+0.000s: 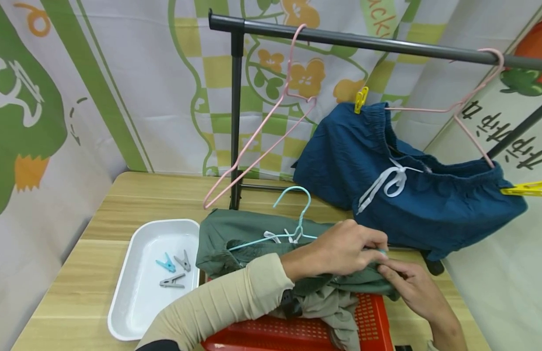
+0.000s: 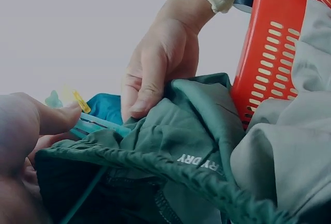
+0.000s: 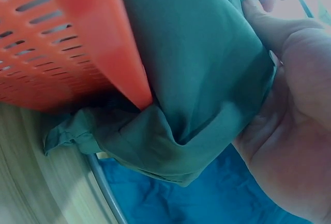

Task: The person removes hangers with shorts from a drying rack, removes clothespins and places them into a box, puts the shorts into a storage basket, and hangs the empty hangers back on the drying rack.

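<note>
Between thumb and fingers my left hand [image 1: 341, 248] pinches a teal clothespin [image 2: 98, 124] at the waistband of dark green shorts [image 1: 253, 224]. My right hand [image 1: 413, 287] grips the shorts' edge close beside the clothespin, its thumb [image 2: 147, 97] lying on the cloth. The shorts lie spread over a red basket [image 1: 369, 321], elastic waistband toward me. A light blue hanger [image 1: 303, 209] lies across the waist opening, hook pointing up. My left hand hides the hanger's right end in the head view.
A white tray [image 1: 122, 292] at left holds one blue and two grey clothespins [image 1: 172, 282]. Behind stands a black rack [image 1: 385, 45] with a bare pink hanger [image 1: 249, 151] and blue shorts [image 1: 407, 195] clipped by yellow clothespins [image 1: 360, 100]. A grey garment [image 1: 332, 312] hangs over the basket.
</note>
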Demonstrator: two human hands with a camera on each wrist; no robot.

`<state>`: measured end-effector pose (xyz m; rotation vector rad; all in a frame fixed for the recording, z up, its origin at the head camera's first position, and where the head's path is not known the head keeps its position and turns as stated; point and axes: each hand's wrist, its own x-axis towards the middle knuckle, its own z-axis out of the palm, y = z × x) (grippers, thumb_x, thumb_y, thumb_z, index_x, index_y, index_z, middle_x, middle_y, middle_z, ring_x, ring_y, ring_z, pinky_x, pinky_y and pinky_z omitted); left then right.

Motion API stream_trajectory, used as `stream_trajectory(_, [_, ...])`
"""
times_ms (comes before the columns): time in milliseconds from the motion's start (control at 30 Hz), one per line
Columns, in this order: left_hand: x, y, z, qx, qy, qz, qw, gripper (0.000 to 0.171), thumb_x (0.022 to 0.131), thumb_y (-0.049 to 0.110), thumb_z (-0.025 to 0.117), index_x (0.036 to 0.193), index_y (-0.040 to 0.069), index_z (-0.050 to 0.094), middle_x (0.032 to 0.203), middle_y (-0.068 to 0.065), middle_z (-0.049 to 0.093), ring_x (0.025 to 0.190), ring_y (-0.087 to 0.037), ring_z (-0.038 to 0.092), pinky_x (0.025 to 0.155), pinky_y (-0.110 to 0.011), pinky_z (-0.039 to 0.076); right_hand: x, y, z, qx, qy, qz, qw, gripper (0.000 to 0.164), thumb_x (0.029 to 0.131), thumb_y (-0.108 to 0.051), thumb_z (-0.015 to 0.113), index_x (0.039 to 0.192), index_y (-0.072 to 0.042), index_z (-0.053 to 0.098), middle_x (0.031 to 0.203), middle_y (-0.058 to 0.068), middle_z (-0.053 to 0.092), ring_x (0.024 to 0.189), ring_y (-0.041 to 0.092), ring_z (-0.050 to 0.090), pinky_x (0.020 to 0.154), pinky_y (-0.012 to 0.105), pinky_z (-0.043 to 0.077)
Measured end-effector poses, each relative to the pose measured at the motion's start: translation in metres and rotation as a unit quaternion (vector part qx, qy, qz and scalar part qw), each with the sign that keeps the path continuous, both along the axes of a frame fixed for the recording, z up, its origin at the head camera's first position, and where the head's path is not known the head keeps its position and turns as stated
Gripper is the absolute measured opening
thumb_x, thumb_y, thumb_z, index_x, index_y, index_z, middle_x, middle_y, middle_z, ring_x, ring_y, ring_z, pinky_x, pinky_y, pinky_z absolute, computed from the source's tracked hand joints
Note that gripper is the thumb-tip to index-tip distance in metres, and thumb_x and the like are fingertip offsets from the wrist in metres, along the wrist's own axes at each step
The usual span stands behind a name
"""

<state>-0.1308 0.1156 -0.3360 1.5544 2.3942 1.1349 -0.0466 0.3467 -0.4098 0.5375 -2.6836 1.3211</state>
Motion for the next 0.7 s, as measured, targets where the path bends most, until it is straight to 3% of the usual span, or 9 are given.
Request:
stream_trajectory(200, [-0.002, -0.009, 0.005, 0.050, -0.048, -0.002, 0.9976, 0.007, 0.102, 0.019, 0.069, 0.098, 0.018, 0.075, 0.098, 0.015, 0.075, 0.073, 0.011, 0.056, 0.067, -0.009, 0.046, -0.001, 0.000, -0.002, 0.000, 0.008, 0.004, 1.000, 0.031, 0.100, 0.010, 0.057, 0.127, 0.003, 0.071, 0.126, -0.017, 0.065, 0.110, -0.003, 0.062, 0.084, 0.013, 0.051])
stream_trajectory(400, [0.002, -0.028, 0.016, 0.052, -0.068, -0.045, 0.9953, 0.016, 0.098, 0.022, 0.073, 0.110, 0.012, 0.071, 0.114, 0.005, 0.075, 0.101, 0.010, 0.064, 0.084, -0.009, 0.048, -0.001, -0.001, 0.002, -0.007, 0.009, 0.016, 1.000, 0.034, 0.101, 0.011, 0.055, 0.131, 0.002, 0.068, 0.127, -0.014, 0.066, 0.112, -0.001, 0.063, 0.086, 0.015, 0.051])
stream_trajectory(633, [0.008, -0.072, 0.023, 0.060, -0.029, -0.054, 0.9963, 0.026, 0.095, 0.020, 0.077, 0.117, 0.009, 0.067, 0.115, -0.006, 0.075, 0.106, -0.001, 0.067, 0.090, -0.013, 0.049, -0.001, -0.002, 0.001, -0.003, 0.009, 0.011, 1.000, 0.029, 0.101, 0.010, 0.057, 0.126, 0.008, 0.069, 0.127, -0.012, 0.066, 0.112, 0.001, 0.063, 0.088, 0.014, 0.051])
stream_trajectory(700, [0.012, -0.088, 0.025, 0.050, -0.023, -0.048, 0.9973, 0.028, 0.096, 0.021, 0.076, 0.120, 0.008, 0.067, 0.113, -0.004, 0.075, 0.091, 0.001, 0.067, 0.081, -0.013, 0.049, -0.001, -0.001, 0.001, 0.002, 0.002, 0.001, 1.000, 0.027, 0.101, 0.008, 0.058, 0.125, 0.009, 0.069, 0.126, -0.013, 0.066, 0.111, 0.000, 0.063, 0.087, 0.014, 0.051])
